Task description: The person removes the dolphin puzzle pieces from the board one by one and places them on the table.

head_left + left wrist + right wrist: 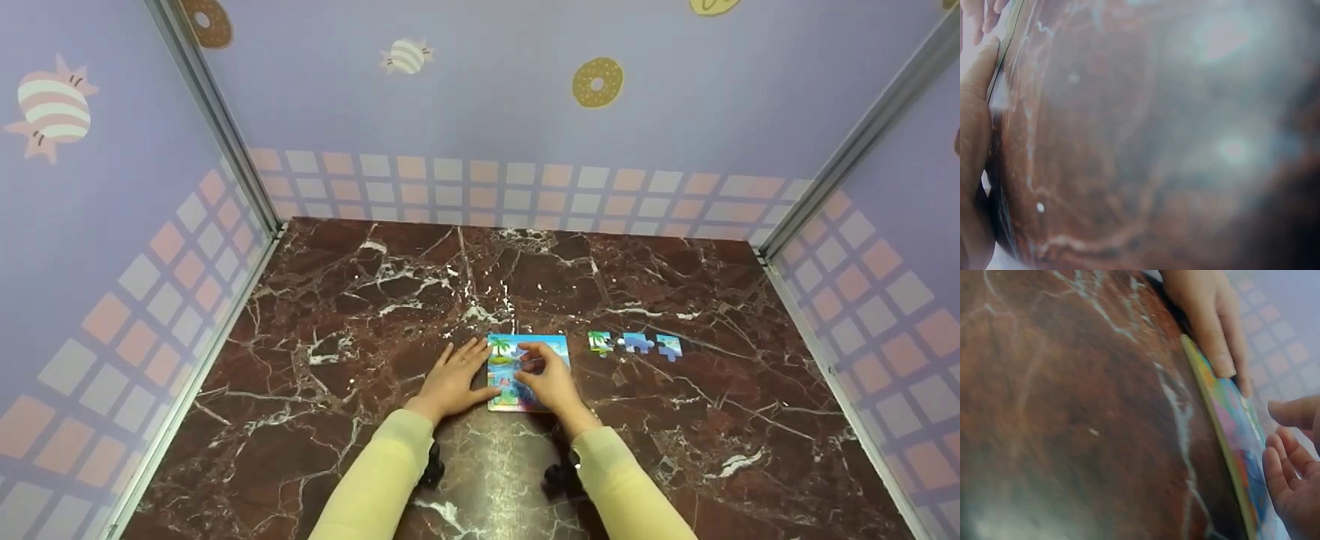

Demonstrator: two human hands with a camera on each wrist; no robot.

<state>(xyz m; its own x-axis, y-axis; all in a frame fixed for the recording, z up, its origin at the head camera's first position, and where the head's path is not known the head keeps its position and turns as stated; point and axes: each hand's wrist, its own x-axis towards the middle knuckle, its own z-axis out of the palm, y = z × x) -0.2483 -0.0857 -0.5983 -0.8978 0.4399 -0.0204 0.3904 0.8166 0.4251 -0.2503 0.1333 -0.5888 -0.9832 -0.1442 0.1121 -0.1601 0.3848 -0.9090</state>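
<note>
A small, brightly coloured jigsaw puzzle (pixel 496 363) with a palm tree and sea picture lies in its board on the table. My left hand (pixel 452 379) rests along the board's left side, fingers straight, with the thumb on its lower left part. Over the right half of the picture hovers my right hand (pixel 551 381). Its fingers are bent and its thumb stands apart from them. In the right wrist view, nothing shows between the thumb and fingers of the right hand (pixel 1297 478). The thick yellowish board edge (pixel 1224 450) shows beside it.
Right of the board lie three loose puzzle pieces in a row: one with a palm tree (pixel 598 341), a blue one (pixel 637 343) and another blue-and-white one (pixel 668 346). The dark red marbled table (pixel 337 300) is walled in by purple panels (pixel 495 97) at the back and sides.
</note>
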